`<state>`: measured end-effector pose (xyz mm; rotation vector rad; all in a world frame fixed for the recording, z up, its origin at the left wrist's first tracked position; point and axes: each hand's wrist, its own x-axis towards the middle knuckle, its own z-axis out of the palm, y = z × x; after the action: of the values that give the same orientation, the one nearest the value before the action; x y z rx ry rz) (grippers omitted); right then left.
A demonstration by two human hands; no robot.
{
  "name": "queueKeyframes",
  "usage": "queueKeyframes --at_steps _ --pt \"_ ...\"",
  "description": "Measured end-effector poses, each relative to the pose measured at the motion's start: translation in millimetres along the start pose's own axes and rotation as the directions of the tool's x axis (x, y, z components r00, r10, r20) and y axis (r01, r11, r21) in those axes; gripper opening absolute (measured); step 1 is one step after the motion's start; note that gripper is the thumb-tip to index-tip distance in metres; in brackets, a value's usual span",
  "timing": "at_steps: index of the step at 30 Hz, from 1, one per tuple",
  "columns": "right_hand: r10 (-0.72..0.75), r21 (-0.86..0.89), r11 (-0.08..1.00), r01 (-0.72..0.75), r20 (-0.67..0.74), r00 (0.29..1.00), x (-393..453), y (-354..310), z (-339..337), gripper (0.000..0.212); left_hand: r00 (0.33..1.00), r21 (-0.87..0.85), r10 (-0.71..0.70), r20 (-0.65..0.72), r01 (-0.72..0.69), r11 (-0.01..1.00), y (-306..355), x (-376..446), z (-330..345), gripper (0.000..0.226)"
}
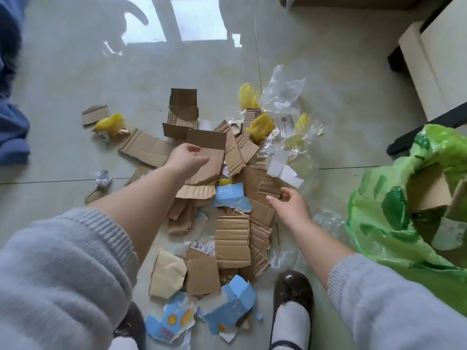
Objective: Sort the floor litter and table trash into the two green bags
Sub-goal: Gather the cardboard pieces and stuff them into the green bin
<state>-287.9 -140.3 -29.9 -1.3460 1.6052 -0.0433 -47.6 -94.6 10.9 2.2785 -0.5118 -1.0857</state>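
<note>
Our left hand (188, 157) holds a big brown cardboard piece (206, 160), with the fingers curled round its edge, above the pile of torn cardboard (232, 238) on the floor (75, 79). Our right hand (288, 202) is loose and half spread, holding nothing, just touching the pile. To the right of that hand sits a green bag (394, 223), wide open, with cardboard pieces inside. Beyond our hands lie yellow foam nets (260, 123) and clear plastic wrap (283, 89).
</note>
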Motion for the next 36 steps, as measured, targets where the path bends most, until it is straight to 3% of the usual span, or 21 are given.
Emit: queueKeyframes --at_steps 5,9,14,18,21,24,27,30,33,36 --pt "0.018 -0.072 0.997 -0.021 -0.038 0.999 27.4 -3.5 11.6 0.063 0.998 0.209 -0.006 -0.062 0.019 0.978 -17.0 34.8 -1.2 0.069" --pt "-0.013 -0.154 0.988 -0.003 -0.104 0.994 39.9 -2.3 22.5 0.062 0.992 0.235 -0.071 -0.1 0.093 0.968 -36.2 56.9 -3.6 0.084" --pt "-0.038 -0.176 0.984 0.024 -0.078 0.996 45.9 1.7 30.8 0.053 0.978 0.28 -0.137 -0.159 0.177 0.943 -57.3 70.4 -0.1 0.099" --pt "-0.055 -0.173 0.984 0.04 -0.08 0.995 47.3 -0.2 29.5 0.043 0.961 0.341 -0.117 -0.249 0.2 0.919 -62.7 72.2 0.4 0.103" --pt "-0.099 -0.103 0.991 0.09 -0.085 0.991 45.2 -4.0 30.2 0.035 0.96 0.28 -0.134 -0.245 0.203 0.938 -61.9 72.7 0.1 0.101" --pt "-0.115 -0.055 0.992 0.11 -0.09 0.989 43.9 -5.5 30.7 0.041 0.962 0.138 -0.14 -0.235 0.176 0.975 -56.9 70.7 -2.7 0.086" --pt "-0.104 0.056 0.993 0.108 -0.066 0.992 40.0 -8.3 28.3 0.046 0.971 -0.016 -0.174 -0.164 0.174 0.985 -50.1 69.1 -9.2 0.069" --pt "-0.107 0.162 0.98 0.117 -0.068 0.992 31.9 -16.0 23.2 0.033 0.977 -0.147 -0.203 -0.065 0.191 0.97 -48.3 68.8 -21.0 0.067" --pt "-0.147 0.249 0.952 0.18 -0.145 0.978 19.7 -31.3 13.0 0.025 0.979 -0.285 -0.206 -0.005 0.196 0.938 -44.5 56.7 -33.1 0.06" --pt "-0.214 0.26 0.927 0.271 -0.227 0.95 8.2 -43.1 0.8 0.019 0.989 -0.332 -0.143 -0.028 0.126 0.935 -32.5 32.8 -42.5 0.044"
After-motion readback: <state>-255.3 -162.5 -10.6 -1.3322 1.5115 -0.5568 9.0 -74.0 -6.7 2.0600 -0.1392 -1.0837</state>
